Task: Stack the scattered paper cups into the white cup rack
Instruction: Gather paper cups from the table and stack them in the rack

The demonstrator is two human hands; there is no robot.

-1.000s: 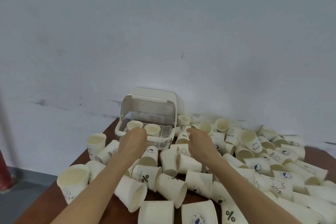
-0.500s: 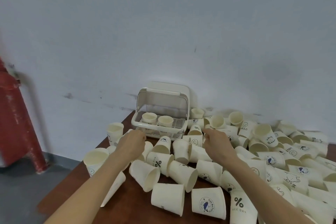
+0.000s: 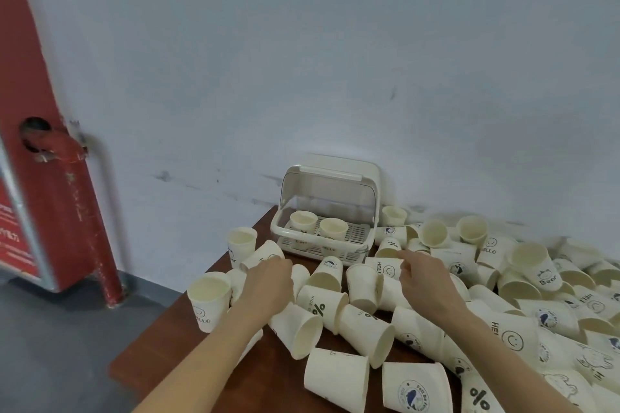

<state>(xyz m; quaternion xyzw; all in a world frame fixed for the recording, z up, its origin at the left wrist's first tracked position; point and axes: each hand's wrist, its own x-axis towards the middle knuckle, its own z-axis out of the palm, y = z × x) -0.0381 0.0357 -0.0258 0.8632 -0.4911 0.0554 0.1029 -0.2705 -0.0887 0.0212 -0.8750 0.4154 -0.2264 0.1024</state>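
Ahead of both hands: white cup rack (image 3: 323, 238), lid up, two upright cups inside on its left half; we see it at the table's (image 3: 161, 342) far left corner against the wall.
Left hand (image 3: 268, 285): knuckles up, fingers curled down over a tipped cup (image 3: 261, 255); we can't tell if it grips.
Right hand (image 3: 424, 282): fingers bent, tips at the HELLO smiley cup (image 3: 385, 267); grip unclear.
Cup axis: both cups lie on their sides, roughly crosswise to the rack.
Direction: rack sits just beyond and between the hands.
Nearer hand: we judge left slightly closer to the rack's open front.
Scattered paper cups (image 3: 503, 312): mostly right of the rack, piled.
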